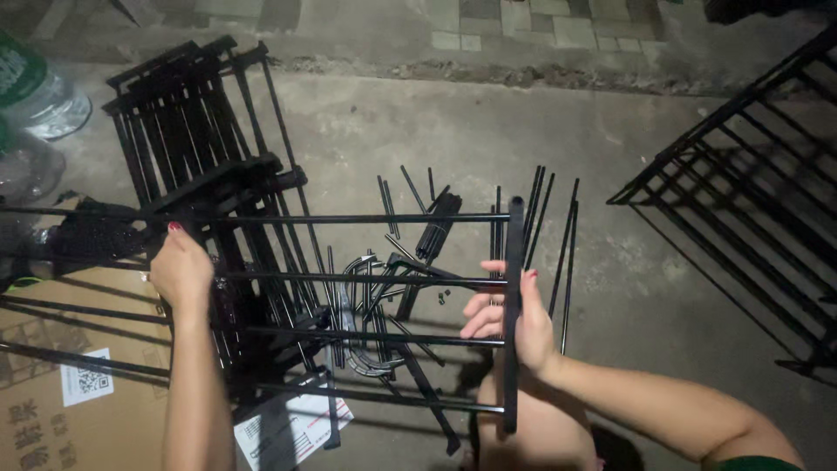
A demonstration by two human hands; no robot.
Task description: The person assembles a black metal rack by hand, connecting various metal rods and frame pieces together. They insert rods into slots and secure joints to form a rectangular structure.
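Black metal rack frame held level above concrete floor, likely to line up rods. Right hand bracing frame's end bar, fingers apart, flat against it. Left hand at frame's far side, fingers clamped on a rod. Loose rods beneath frame; cardboard box left of it.

We see a grey concrete floor in dim light, a strip of paving stones along the top, we notice a black metal rack at right, a brown cardboard box at left, a plastic water bottle in the corner.
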